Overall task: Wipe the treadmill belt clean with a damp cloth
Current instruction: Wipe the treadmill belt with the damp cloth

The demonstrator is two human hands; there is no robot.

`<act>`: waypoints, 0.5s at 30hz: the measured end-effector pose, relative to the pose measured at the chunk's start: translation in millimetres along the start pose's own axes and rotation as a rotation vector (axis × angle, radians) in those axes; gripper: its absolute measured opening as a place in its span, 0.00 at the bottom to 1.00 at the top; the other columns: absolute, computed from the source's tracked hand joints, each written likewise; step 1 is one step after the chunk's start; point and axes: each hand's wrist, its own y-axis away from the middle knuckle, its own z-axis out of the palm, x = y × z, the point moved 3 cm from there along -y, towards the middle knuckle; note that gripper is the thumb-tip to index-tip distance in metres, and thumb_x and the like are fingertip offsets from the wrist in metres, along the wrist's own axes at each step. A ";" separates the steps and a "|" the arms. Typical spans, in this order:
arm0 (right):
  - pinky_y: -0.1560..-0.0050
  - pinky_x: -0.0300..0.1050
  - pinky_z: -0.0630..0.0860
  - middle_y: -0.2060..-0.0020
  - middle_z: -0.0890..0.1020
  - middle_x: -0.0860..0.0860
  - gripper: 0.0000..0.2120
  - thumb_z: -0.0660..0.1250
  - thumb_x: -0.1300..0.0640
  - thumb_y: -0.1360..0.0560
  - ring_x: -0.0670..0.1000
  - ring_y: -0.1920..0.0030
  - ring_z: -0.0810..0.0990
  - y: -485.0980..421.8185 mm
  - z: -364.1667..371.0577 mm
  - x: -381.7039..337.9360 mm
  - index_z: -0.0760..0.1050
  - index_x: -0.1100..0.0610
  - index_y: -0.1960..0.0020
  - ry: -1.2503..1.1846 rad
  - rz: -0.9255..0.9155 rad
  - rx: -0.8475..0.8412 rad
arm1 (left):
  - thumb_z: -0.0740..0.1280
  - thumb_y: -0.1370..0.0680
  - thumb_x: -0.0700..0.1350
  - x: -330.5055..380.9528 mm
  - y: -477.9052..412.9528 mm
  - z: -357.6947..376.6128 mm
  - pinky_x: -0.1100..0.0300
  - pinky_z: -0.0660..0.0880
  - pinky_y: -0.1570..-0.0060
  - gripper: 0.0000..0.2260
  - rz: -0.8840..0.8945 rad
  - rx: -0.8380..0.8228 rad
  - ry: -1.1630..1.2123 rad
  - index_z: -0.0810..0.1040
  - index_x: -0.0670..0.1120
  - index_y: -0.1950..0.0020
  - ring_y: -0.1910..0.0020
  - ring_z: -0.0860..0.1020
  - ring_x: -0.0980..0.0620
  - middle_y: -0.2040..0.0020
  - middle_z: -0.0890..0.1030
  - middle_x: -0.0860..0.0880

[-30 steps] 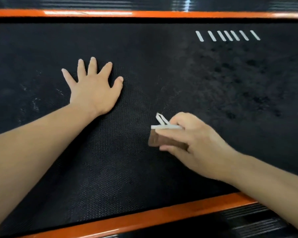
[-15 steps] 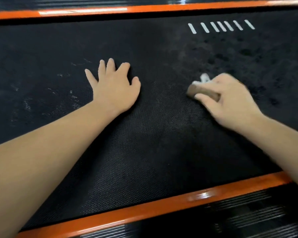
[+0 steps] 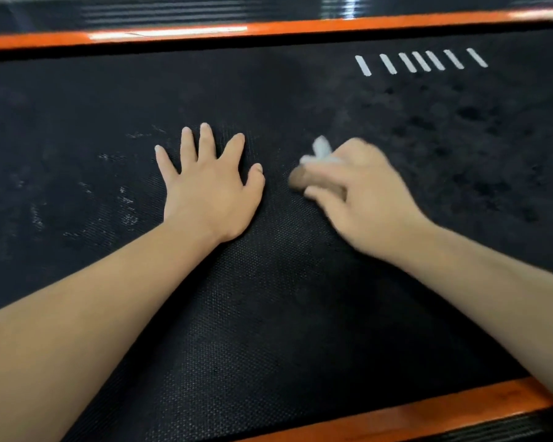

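The black textured treadmill belt (image 3: 268, 314) fills the head view. My left hand (image 3: 209, 189) lies flat on it near the middle, fingers spread. Just to its right, my right hand (image 3: 364, 199) grips a small brown wiping pad with a white top (image 3: 300, 178) and presses it against the belt; the hand and pad are blurred. Whitish smears (image 3: 125, 202) mark the belt left of my left hand. Dusty grey blotches (image 3: 460, 138) cover the belt to the right.
Orange side rails run along the far edge (image 3: 300, 27) and the near edge (image 3: 428, 413) of the belt. A row of several white dashes (image 3: 422, 61) is printed on the belt at the upper right. Ribbed black footboards lie beyond both rails.
My right hand carried the pad up from the near middle to the far right, then back left toward my left hand. My left hand stayed flat on the belt; the camera view shifted.
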 end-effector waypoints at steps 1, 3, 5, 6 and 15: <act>0.49 0.46 0.70 0.55 0.74 0.54 0.11 0.65 0.47 0.22 0.54 0.53 0.73 2.2 -1.4 -4.4 0.81 0.40 0.42 -0.056 -0.063 -0.069 | 0.49 0.17 0.64 0.1 0.3 0.0 0.31 0.40 0.23 0.28 -0.003 0.004 0.000 0.57 0.57 0.18 0.17 0.44 0.39 0.15 0.51 0.41; 0.51 0.45 0.68 0.57 0.75 0.55 0.11 0.66 0.48 0.22 0.55 0.53 0.74 -21.0 -12.8 20.2 0.82 0.42 0.41 0.014 -0.062 -0.074 | 0.49 0.17 0.64 0.5 0.5 -0.1 0.31 0.40 0.23 0.28 -0.002 -0.003 0.003 0.57 0.57 0.18 0.17 0.44 0.39 0.15 0.51 0.41; 0.53 0.46 0.68 0.58 0.74 0.55 0.11 0.66 0.48 0.21 0.61 0.51 0.77 -54.4 -21.6 63.9 0.83 0.47 0.43 0.103 0.175 0.042 | 0.48 0.17 0.64 0.8 0.6 -0.9 0.31 0.40 0.23 0.28 -0.003 -0.009 0.005 0.57 0.57 0.18 0.17 0.44 0.39 0.15 0.51 0.42; 0.53 0.45 0.68 0.58 0.74 0.55 0.11 0.66 0.47 0.22 0.62 0.50 0.77 -62.2 -19.4 75.2 0.83 0.48 0.44 0.115 0.257 0.095 | 0.48 0.17 0.64 0.9 1.0 -1.1 0.31 0.40 0.23 0.29 -0.003 -0.008 0.005 0.57 0.57 0.18 0.17 0.44 0.40 0.15 0.50 0.42; 0.52 0.47 0.70 0.56 0.75 0.57 0.11 0.66 0.45 0.22 0.61 0.50 0.77 -99.3 -12.5 78.7 0.83 0.46 0.45 0.112 0.194 0.050 | 0.45 0.18 0.66 1.3 0.6 -0.6 0.32 0.38 0.23 0.30 0.003 -0.040 -0.008 0.51 0.59 0.16 0.17 0.41 0.42 0.15 0.47 0.46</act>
